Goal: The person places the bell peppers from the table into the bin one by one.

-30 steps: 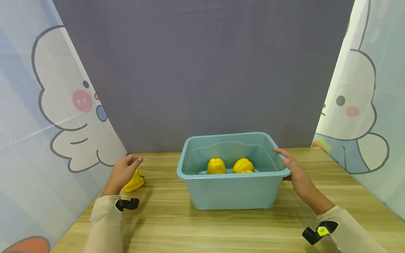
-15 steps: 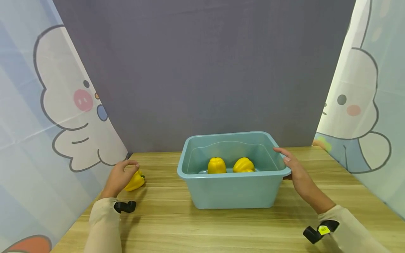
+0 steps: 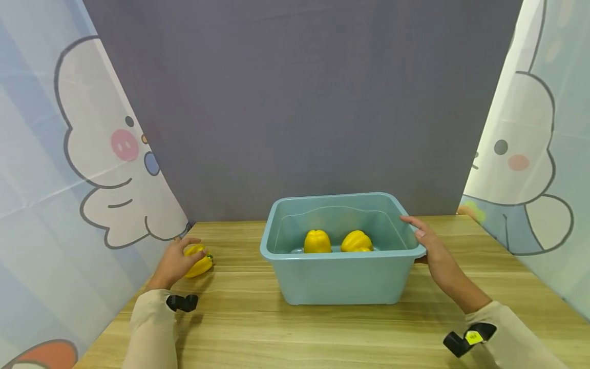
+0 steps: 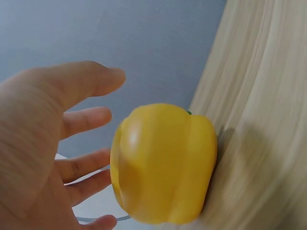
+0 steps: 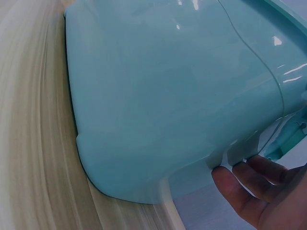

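Observation:
My left hand (image 3: 177, 262) is over a yellow bell pepper (image 3: 201, 264) on the table's left side. In the left wrist view the thumb and spread fingers (image 4: 88, 79) stand just above the pepper (image 4: 165, 165); whether a fingertip touches it I cannot tell. A blue-green plastic bin (image 3: 338, 279) stands right of centre, with two more yellow bell peppers (image 3: 317, 242) inside. My right hand (image 3: 435, 253) grips the bin's right rim, thumb on top. From the right wrist, several fingers (image 5: 235, 187) show curled under the rim beside the bin's outer wall (image 5: 158, 96).
The wooden table (image 3: 239, 328) carries everything. A dark grey panel (image 3: 299, 102) rises behind it. Cartoon-printed curtains (image 3: 41, 230) close in the left and right sides.
My left hand has drawn a little back and lower, and its thumb and fingers have spread apart above the bell pepper. The right hand keeps its grip on the bin.

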`<state>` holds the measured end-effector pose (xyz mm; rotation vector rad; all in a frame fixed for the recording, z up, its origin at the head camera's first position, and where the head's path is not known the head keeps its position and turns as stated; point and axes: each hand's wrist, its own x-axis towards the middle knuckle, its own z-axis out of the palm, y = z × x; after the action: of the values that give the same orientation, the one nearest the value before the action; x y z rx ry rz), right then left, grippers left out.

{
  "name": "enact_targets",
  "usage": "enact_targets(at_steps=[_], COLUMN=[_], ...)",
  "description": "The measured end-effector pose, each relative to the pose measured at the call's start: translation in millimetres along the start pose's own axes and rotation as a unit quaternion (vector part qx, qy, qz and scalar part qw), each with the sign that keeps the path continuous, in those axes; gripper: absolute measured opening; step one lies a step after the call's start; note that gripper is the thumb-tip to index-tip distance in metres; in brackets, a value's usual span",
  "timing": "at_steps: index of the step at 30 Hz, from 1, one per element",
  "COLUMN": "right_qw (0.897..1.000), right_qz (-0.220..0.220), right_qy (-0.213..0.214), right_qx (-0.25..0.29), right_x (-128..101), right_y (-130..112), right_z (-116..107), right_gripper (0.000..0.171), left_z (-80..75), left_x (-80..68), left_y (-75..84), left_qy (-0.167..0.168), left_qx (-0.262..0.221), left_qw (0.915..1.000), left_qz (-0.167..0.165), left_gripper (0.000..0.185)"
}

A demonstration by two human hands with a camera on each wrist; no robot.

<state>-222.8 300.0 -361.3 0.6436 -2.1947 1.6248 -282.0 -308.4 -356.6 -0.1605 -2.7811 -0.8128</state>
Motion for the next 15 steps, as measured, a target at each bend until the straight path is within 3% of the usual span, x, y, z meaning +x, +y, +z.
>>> enact_targets(at_steps=[5, 15], right_qw=[1.000, 1.000], right_qz=[0.002, 0.001], right_qy=[-0.001, 0.000], right_qx=[-0.001, 0.000], right_x=[-1, 0], right_y=[-2, -2], right_z=[1, 1], right_gripper=[0.047, 0.047], left_z=[2.8, 9.5], left_x=[-2.0, -1.6], left_y=[-4.8, -13.2], left_qy=[-0.016, -0.006], left_qx=[-0.013, -0.029], left_qw=[0.9998, 0.9995], left_qz=[-0.009, 0.011], left_gripper=[0.065, 0.064])
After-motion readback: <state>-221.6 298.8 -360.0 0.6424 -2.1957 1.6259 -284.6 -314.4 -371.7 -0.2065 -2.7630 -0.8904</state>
